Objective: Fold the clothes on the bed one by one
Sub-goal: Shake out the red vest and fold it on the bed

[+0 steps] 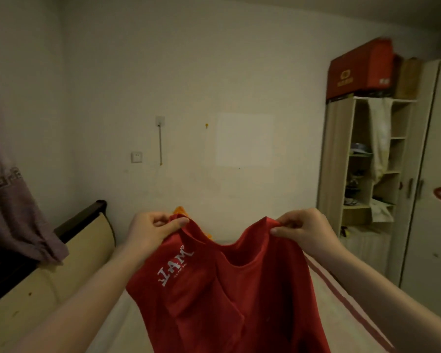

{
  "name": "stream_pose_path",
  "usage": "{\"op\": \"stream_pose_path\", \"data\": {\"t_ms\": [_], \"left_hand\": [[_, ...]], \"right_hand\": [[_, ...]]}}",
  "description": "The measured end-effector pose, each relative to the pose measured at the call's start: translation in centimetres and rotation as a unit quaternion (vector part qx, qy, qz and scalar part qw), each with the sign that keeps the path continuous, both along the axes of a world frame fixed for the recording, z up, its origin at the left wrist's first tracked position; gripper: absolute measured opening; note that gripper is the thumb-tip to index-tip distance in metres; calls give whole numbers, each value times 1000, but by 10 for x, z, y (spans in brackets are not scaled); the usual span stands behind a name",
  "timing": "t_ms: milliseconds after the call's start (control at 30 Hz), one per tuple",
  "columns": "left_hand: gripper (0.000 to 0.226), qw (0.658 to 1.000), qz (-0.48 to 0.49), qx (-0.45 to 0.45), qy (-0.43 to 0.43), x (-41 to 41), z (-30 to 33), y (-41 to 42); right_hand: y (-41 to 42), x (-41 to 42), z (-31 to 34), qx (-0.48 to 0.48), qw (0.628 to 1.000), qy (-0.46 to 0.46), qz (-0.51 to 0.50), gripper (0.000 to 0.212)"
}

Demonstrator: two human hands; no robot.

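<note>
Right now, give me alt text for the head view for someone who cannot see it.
Two bare hands hold up a red shirt by its top edge, left hand and right hand each pinching a corner above the bed. A wardrobe stands at right.

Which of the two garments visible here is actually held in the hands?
The red shirt with white lettering: the left hand and right hand pinch its top edge. The orange garment lies behind it, untouched.

Two bare forearms, no sleeves in view; left hand (150, 231), right hand (304, 229), no rings or watch
</note>
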State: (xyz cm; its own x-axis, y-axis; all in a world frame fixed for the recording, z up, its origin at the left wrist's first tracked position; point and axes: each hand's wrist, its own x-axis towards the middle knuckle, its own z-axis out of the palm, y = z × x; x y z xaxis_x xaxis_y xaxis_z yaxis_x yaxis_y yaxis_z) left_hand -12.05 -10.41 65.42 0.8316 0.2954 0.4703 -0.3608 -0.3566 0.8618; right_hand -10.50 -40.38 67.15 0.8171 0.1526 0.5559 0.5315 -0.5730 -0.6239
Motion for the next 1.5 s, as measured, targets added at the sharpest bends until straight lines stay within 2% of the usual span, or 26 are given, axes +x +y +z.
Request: {"op": "stream_pose_path", "data": {"t_ms": [67, 167, 267, 400, 900, 1100, 1267, 1400, 1500], "left_hand": [[44, 1000, -22, -13, -1, 9, -2, -17], [75, 999, -41, -3, -12, 25, -5, -45], [85, 997, -74, 3, -9, 37, -5, -84], [67, 995, -101, 8, -12, 46, 5, -149], [40, 976, -215, -22, -24, 31, -23, -490], [41, 961, -275, -38, -18, 28, -21, -613], [35, 943, -332, -20, -23, 29, -19, -712], [40, 925, -379, -10, -36, 35, -20, -790], [32, 914, -403, -14, -40, 49, -24, -852]], "right_hand": [[-14, -6, 3, 16, 1000, -2, -20, 18], [-41, -14, 2, 37, 998, 8, -40, 11], [-76, -22, 0, 31, 996, 0, -84, 7], [-140, -35, -4, 33, 991, -7, -128, 4], [-438, -84, -18, 40, 974, -21, -224, 13], [-538, -102, -13, 26, 959, -43, -278, 10], [-618, -116, -15, 25, 938, -59, -341, 10], [-680, -122, -21, 21, 921, -52, -385, 13], [-729, -122, -23, 21, 906, -54, -420, 13]]}}
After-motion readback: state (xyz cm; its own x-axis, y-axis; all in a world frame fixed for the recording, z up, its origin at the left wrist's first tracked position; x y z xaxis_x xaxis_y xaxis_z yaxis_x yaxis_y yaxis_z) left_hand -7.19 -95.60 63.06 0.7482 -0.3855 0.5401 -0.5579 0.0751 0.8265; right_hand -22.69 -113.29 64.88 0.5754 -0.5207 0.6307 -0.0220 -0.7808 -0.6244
